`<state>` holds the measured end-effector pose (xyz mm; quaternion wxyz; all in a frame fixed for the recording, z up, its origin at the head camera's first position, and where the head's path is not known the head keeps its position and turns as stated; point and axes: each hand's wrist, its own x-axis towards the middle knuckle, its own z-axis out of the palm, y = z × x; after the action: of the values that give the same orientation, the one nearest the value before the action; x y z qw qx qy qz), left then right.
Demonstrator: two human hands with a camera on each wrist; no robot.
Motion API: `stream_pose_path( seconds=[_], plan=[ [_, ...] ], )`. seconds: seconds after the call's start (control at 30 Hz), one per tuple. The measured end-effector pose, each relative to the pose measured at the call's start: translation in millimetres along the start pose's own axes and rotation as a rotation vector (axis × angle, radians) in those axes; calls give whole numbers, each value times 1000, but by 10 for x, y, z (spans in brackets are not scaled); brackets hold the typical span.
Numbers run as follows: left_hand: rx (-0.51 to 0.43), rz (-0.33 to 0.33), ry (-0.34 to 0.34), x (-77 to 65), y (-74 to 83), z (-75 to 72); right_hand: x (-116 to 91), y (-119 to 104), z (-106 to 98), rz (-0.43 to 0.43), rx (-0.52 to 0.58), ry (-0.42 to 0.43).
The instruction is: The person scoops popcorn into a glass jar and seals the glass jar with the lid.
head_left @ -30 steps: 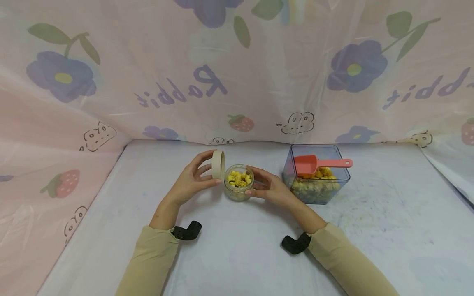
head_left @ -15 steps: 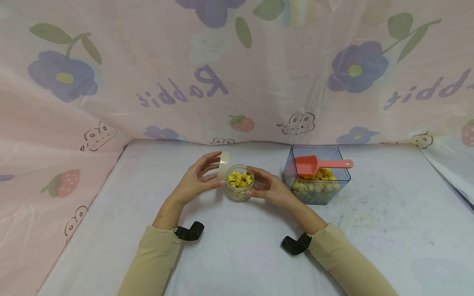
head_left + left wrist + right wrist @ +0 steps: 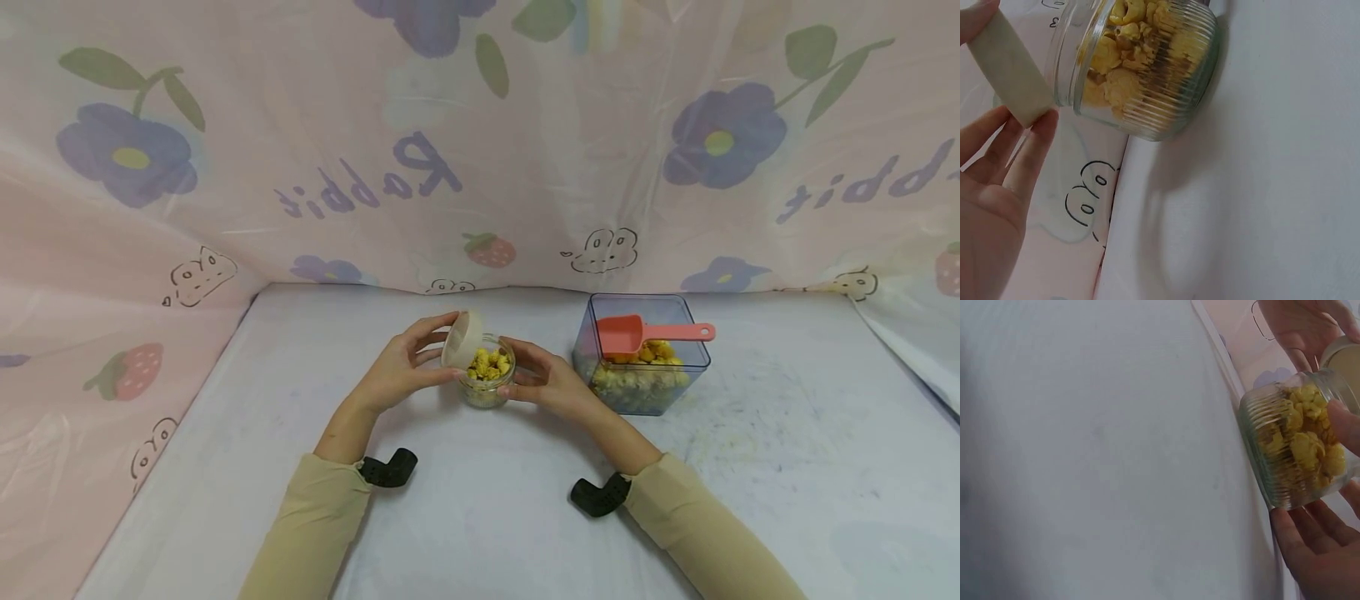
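A ribbed glass jar (image 3: pixel 1154 69) of yellow popcorn (image 3: pixel 489 364) stands on the white table, its mouth uncovered on the right side. My left hand (image 3: pixel 401 371) pinches a cream-coloured lid (image 3: pixel 462 340) by its edge between thumb and fingers. The lid is tilted, overlapping the left part of the jar's rim in the head view. In the left wrist view it slants right beside the jar's mouth. My right hand (image 3: pixel 551 383) grips the jar from the right, thumb in front and fingers behind.
To the right stands a clear bluish square container (image 3: pixel 637 392), partly filled with popcorn. A red scoop (image 3: pixel 637 333) lies across its top, handle to the right. A patterned pink curtain (image 3: pixel 525 167) hangs behind the table (image 3: pixel 480 517).
My left hand has moved slightly right, bringing the lid from beside the jar to over its left rim and tipping it from upright to a slant. The right hand stays on the jar.
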<state>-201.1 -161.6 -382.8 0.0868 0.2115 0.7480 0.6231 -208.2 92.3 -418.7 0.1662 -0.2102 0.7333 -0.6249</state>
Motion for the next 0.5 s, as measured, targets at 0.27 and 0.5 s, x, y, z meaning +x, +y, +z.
stream_pose_path(
  seconds=[0.27, 0.5],
  plan=[
    [11, 7, -19, 29, 19, 40, 1, -9, 11, -28, 24, 2],
    [108, 2, -28, 54, 46, 60, -4, -3, 1, -21, -1, 10]
  ],
)
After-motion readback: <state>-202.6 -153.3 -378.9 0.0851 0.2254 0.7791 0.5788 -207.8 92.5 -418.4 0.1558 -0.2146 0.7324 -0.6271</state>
